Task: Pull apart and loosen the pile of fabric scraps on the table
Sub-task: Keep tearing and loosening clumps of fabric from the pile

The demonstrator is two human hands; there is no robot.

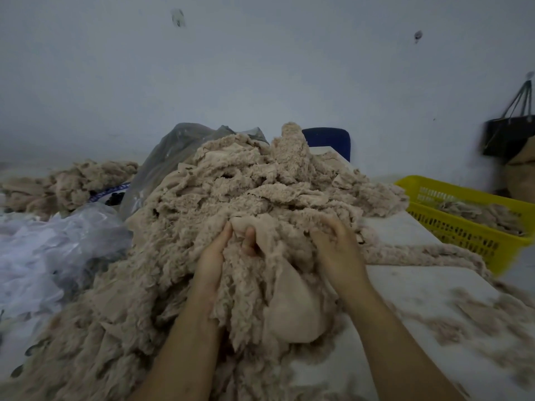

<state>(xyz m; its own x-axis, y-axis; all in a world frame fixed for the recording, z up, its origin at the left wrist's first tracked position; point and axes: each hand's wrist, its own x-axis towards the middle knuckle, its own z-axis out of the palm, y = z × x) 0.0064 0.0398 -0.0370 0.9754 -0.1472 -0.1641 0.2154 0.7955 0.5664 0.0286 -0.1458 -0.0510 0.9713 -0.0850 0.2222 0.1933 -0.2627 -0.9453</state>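
Both hands, left hand and right hand, seemingly grip pile.

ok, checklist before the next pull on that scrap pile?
1. Left hand grips the pile of fabric scraps: ok.
2. Right hand grips it too, fingers dug in: ok.
3. Hands hold separate scraps: cannot tell.
4. Bare table on the right for loosened scraps: ok.
5. Yellow basket apart from the hands: ok.
6. Clear plastic bag against the pile's left side, may drag along: not ok.
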